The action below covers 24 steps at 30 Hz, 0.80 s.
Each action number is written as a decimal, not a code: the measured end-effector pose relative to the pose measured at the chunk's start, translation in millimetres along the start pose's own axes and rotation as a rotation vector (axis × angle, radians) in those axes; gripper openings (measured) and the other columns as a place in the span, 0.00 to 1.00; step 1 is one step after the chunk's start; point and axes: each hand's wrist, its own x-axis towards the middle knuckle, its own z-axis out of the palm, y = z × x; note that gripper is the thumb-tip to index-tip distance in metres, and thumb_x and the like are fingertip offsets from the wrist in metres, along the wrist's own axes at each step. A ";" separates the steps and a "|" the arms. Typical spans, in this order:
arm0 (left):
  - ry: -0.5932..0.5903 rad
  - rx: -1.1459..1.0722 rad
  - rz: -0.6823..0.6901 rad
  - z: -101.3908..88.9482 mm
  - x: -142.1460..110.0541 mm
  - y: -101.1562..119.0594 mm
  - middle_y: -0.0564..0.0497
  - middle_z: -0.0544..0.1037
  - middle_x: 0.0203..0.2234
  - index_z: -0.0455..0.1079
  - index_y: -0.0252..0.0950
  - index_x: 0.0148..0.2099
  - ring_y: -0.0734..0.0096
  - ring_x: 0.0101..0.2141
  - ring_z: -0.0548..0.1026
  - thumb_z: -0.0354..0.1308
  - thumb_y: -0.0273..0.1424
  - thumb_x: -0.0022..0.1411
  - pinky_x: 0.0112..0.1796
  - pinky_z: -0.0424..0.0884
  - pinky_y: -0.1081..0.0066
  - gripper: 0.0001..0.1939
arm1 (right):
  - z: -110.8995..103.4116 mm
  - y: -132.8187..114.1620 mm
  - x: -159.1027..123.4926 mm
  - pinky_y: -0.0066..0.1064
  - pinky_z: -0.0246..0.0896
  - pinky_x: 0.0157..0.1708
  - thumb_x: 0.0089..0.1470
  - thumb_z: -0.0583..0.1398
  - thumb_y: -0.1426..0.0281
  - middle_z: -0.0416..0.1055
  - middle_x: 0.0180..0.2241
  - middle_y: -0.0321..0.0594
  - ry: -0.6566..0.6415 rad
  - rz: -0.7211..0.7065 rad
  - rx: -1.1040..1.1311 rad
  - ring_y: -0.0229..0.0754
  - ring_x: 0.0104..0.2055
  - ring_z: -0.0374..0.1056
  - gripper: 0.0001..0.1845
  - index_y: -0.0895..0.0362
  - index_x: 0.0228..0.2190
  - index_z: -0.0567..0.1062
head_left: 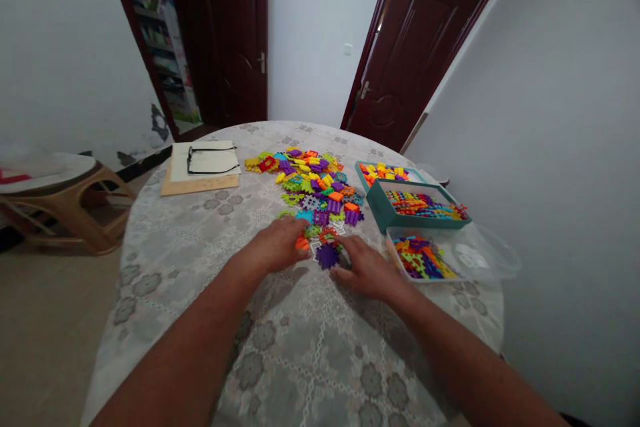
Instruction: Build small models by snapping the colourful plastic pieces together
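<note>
A heap of small coloured plastic interlocking pieces (315, 183) lies spread over the middle of a round table (200, 240) covered with a patterned cloth. My left hand (280, 243) rests at the near edge of the heap, fingers curled on an orange piece (301, 243). My right hand (367, 270) lies just right of it, fingers touching a purple piece (327, 255). A white piece sits between the two hands.
A teal box (395, 213) with more pieces stands to the right, its teal lid (363, 170) behind it. A clear plastic tray (480, 257) of pieces is nearest the right edge. Glasses (210, 159) lie on papers at far left. A wooden stool (70, 203) stands beside the table.
</note>
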 end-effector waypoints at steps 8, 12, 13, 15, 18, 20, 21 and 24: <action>0.138 0.071 0.079 17.7 -15.6 -11.2 0.41 0.75 0.54 0.75 0.39 0.55 0.53 0.56 0.70 0.65 0.29 0.62 0.59 0.67 0.56 0.18 | 22.1 -9.6 34.9 0.42 0.64 0.56 0.64 0.60 0.58 0.68 0.57 0.53 0.046 0.020 -0.043 0.53 0.57 0.69 0.33 0.56 0.65 0.66; 0.157 -0.016 0.098 15.8 -17.3 -19.7 0.43 0.75 0.51 0.74 0.40 0.54 0.56 0.54 0.72 0.63 0.26 0.61 0.58 0.69 0.58 0.18 | 37.3 -1.4 46.0 0.44 0.64 0.58 0.62 0.61 0.60 0.70 0.57 0.55 0.199 -0.026 0.001 0.54 0.58 0.68 0.30 0.59 0.61 0.67; 0.164 -0.031 0.094 15.0 -18.0 -20.8 0.44 0.75 0.51 0.74 0.41 0.54 0.57 0.54 0.72 0.62 0.26 0.62 0.57 0.69 0.59 0.18 | 41.0 1.0 46.4 0.45 0.64 0.57 0.62 0.61 0.61 0.70 0.56 0.54 0.237 -0.036 0.020 0.54 0.58 0.68 0.29 0.58 0.61 0.68; 0.172 -0.055 0.084 13.6 -19.1 -22.0 0.45 0.74 0.51 0.73 0.42 0.54 0.59 0.54 0.72 0.60 0.25 0.62 0.57 0.69 0.60 0.19 | 46.5 6.1 45.9 0.46 0.65 0.57 0.61 0.61 0.61 0.72 0.55 0.54 0.292 -0.066 0.061 0.54 0.57 0.69 0.29 0.58 0.60 0.68; 0.163 -0.077 0.073 12.3 -19.4 -22.4 0.45 0.74 0.51 0.72 0.43 0.55 0.60 0.54 0.72 0.58 0.24 0.62 0.57 0.69 0.62 0.19 | 48.5 12.8 45.0 0.46 0.65 0.57 0.60 0.61 0.62 0.73 0.54 0.56 0.341 -0.098 0.119 0.55 0.56 0.70 0.29 0.61 0.60 0.69; 0.154 -0.073 0.068 11.8 -18.7 -22.4 0.45 0.74 0.51 0.72 0.41 0.55 0.60 0.53 0.73 0.57 0.24 0.62 0.57 0.69 0.62 0.19 | 46.7 15.5 45.5 0.44 0.66 0.55 0.59 0.61 0.65 0.75 0.52 0.54 0.356 -0.074 0.165 0.53 0.53 0.71 0.30 0.61 0.60 0.69; 0.150 -0.065 0.068 11.6 -18.4 -22.5 0.44 0.74 0.51 0.72 0.41 0.55 0.60 0.53 0.73 0.57 0.24 0.62 0.57 0.69 0.62 0.19 | 45.3 16.2 45.9 0.42 0.67 0.53 0.58 0.60 0.67 0.76 0.50 0.52 0.356 -0.050 0.191 0.51 0.50 0.72 0.30 0.60 0.61 0.68; 0.149 -0.033 0.084 10.4 -18.7 -23.5 0.44 0.75 0.51 0.73 0.40 0.55 0.59 0.55 0.72 0.56 0.22 0.62 0.59 0.67 0.62 0.20 | 40.9 16.7 46.7 0.36 0.68 0.45 0.53 0.58 0.73 0.77 0.42 0.44 0.330 0.021 0.263 0.47 0.41 0.73 0.32 0.57 0.61 0.70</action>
